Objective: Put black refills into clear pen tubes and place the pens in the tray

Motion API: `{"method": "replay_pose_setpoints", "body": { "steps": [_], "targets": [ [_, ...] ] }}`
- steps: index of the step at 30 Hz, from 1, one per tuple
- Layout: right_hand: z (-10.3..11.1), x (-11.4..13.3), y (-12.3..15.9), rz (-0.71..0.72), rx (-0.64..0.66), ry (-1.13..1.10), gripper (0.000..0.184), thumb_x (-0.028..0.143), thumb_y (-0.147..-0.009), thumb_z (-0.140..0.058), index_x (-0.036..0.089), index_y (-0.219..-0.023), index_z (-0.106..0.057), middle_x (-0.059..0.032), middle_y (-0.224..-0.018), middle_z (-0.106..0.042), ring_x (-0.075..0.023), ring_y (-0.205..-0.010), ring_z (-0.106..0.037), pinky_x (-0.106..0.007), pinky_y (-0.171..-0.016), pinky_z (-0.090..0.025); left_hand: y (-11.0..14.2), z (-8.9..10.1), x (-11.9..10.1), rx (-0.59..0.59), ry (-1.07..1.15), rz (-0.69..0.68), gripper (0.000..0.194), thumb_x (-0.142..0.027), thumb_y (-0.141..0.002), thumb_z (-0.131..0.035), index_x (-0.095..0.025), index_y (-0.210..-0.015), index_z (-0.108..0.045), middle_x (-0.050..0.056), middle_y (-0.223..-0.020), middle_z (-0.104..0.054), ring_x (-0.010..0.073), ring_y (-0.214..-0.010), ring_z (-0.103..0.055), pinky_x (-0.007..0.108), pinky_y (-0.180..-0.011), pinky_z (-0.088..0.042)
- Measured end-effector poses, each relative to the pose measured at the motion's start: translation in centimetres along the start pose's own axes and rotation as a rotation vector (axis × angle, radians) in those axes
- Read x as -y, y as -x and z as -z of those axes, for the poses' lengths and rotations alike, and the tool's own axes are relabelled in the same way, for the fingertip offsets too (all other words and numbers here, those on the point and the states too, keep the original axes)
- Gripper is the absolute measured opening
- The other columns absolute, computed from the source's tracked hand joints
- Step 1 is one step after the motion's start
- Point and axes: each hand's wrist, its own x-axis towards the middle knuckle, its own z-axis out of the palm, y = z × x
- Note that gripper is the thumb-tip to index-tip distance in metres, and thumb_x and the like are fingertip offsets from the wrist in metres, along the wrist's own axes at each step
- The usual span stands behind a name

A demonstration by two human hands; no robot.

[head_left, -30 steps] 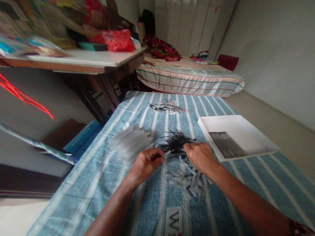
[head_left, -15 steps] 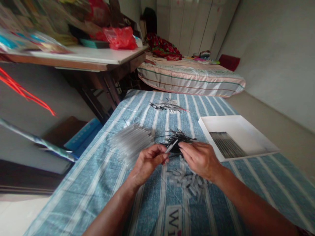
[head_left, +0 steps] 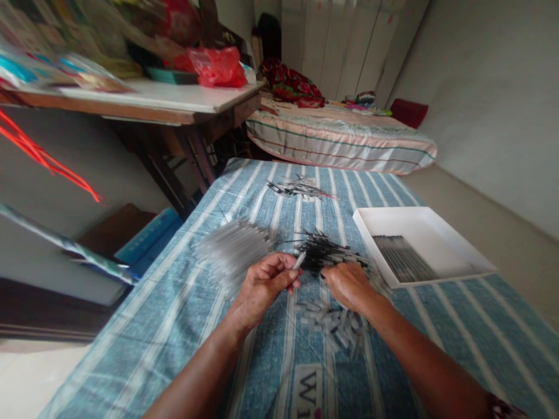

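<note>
My left hand (head_left: 271,278) pinches a short pale tube (head_left: 300,260) between thumb and fingers, its end pointing up and right. My right hand (head_left: 347,282) rests at the near edge of a heap of thin black-and-grey sticks (head_left: 323,250), its fingers closed. A small dark tip shows at those fingers, but what they hold is mostly hidden. Below both hands lies a loose pile of short grey tubes (head_left: 336,326). Left of my left hand is a stack of long translucent grey tubes (head_left: 233,250), laid side by side.
A white open box (head_left: 445,233) at the right holds a row of dark slender sticks (head_left: 404,258). Several thin scraps (head_left: 299,187) lie at the far end of the striped cloth (head_left: 183,326). A desk with a red bag (head_left: 218,67) stands at left, a bed (head_left: 340,131) beyond.
My right hand has moved down and slightly right, away from the tube in my left hand, to the edge of the black heap. My left hand has barely moved and still grips the tube.
</note>
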Motion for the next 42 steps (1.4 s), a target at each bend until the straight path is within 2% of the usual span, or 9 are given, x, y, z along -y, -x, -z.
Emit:
{"method": "replay_pose_setpoints", "body": {
  "steps": [4, 8, 11, 14, 19, 26, 34, 37, 42],
  "targets": [
    [0.2, -0.4, 0.2, 0.034, -0.085, -0.086, 0.026, 0.017, -0.085, -0.042, 0.016, -0.084, -0.068, -0.0110, -0.075, -0.070, -0.0210, -0.072, -0.066, -0.027, -0.064, -0.043, 0.1, -0.1, -0.1, 0.022, -0.030, 0.023, 0.018, -0.025, -0.074, -0.067, -0.012, -0.084, -0.060, 0.002, -0.071, -0.061, 0.0097, -0.060, -0.054, 0.020, -0.053, -0.041],
    [0.4, -0.8, 1.0, 0.054, -0.210, -0.503, 0.016, 0.017, -0.079, -0.051, 0.017, -0.080, -0.067, -0.0032, -0.070, -0.069, -0.0138, -0.066, -0.062, -0.021, -0.061, -0.042, 0.3, -0.1, -0.3, 0.083, -0.087, 0.077, 0.018, -0.026, -0.074, -0.067, -0.012, -0.083, -0.061, 0.000, -0.065, -0.060, 0.0089, -0.057, -0.052, 0.020, -0.052, -0.039],
    [0.7, -0.9, 1.8, 0.068, -0.286, -0.851, 0.011, 0.015, -0.075, -0.055, 0.015, -0.076, -0.065, -0.0014, -0.066, -0.067, -0.0111, -0.060, -0.061, -0.018, -0.058, -0.043, 0.4, -0.2, -0.4, 0.133, -0.123, 0.137, 0.019, -0.026, -0.072, -0.067, -0.012, -0.082, -0.062, 0.000, -0.063, -0.060, 0.0085, -0.055, -0.051, 0.020, -0.050, -0.038],
    [1.2, -1.0, 2.5, 0.061, -0.344, -1.001, 0.007, 0.018, -0.073, -0.059, 0.014, -0.076, -0.065, -0.0014, -0.068, -0.068, -0.0110, -0.061, -0.061, -0.018, -0.057, -0.044, 0.5, -0.3, -0.2, 0.184, -0.150, 0.172, 0.019, -0.027, -0.072, -0.067, -0.012, -0.083, -0.063, 0.000, -0.062, -0.060, 0.0086, -0.055, -0.051, 0.019, -0.050, -0.037],
    [2.2, -1.0, 3.0, 0.076, -0.392, -0.960, 0.005, 0.017, -0.072, -0.062, 0.015, -0.073, -0.066, 0.0006, -0.063, -0.066, -0.0102, -0.057, -0.059, -0.018, -0.055, -0.041, 0.6, -0.6, -0.3, 0.224, -0.173, 0.186, 0.020, -0.029, -0.072, -0.067, -0.012, -0.081, -0.064, -0.001, -0.061, -0.058, 0.0086, -0.055, -0.049, 0.019, -0.050, -0.035],
    [3.2, -0.9, 3.1, 0.137, -0.373, -0.775, 0.008, 0.011, -0.072, -0.060, 0.016, -0.069, -0.065, 0.0024, -0.057, -0.062, -0.0088, -0.053, -0.054, -0.017, -0.052, -0.035, 0.6, -0.7, -0.3, 0.255, -0.166, 0.209, 0.018, -0.030, -0.072, -0.067, -0.013, -0.079, -0.065, -0.002, -0.059, -0.057, 0.0076, -0.052, -0.045, 0.019, -0.049, -0.032],
    [3.6, -0.5, 3.2, 0.219, -0.338, -0.615, 0.014, 0.007, -0.075, -0.057, 0.017, -0.071, -0.066, -0.0003, -0.067, -0.066, -0.0110, -0.063, -0.059, -0.019, -0.061, -0.038, 0.5, -0.4, 0.5, 0.271, -0.196, 0.213, 0.016, -0.029, -0.073, -0.066, -0.014, -0.080, -0.065, -0.002, -0.058, -0.056, 0.0077, -0.050, -0.044, 0.018, -0.046, -0.032],
    [3.8, -0.4, 3.3, 0.238, -0.321, -0.601, 0.013, 0.007, -0.074, -0.058, 0.017, -0.071, -0.066, -0.0002, -0.068, -0.066, -0.0112, -0.065, -0.059, -0.019, -0.062, -0.037, 0.5, -0.5, 0.5, 0.285, -0.205, 0.206, 0.016, -0.028, -0.073, -0.066, -0.014, -0.080, -0.066, -0.002, -0.057, -0.056, 0.0074, -0.050, -0.044, 0.018, -0.045, -0.032],
    [4.1, -0.5, 3.5, 0.222, -0.273, -0.704, 0.013, 0.005, -0.070, -0.060, 0.016, -0.065, -0.065, 0.0028, -0.059, -0.061, -0.0085, -0.056, -0.053, -0.018, -0.056, -0.034, 0.5, -0.8, 0.0, 0.316, -0.196, 0.231, 0.016, -0.028, -0.071, -0.066, -0.013, -0.079, -0.067, -0.002, -0.057, -0.058, 0.0069, -0.049, -0.044, 0.018, -0.045, -0.030]
  ]
}}
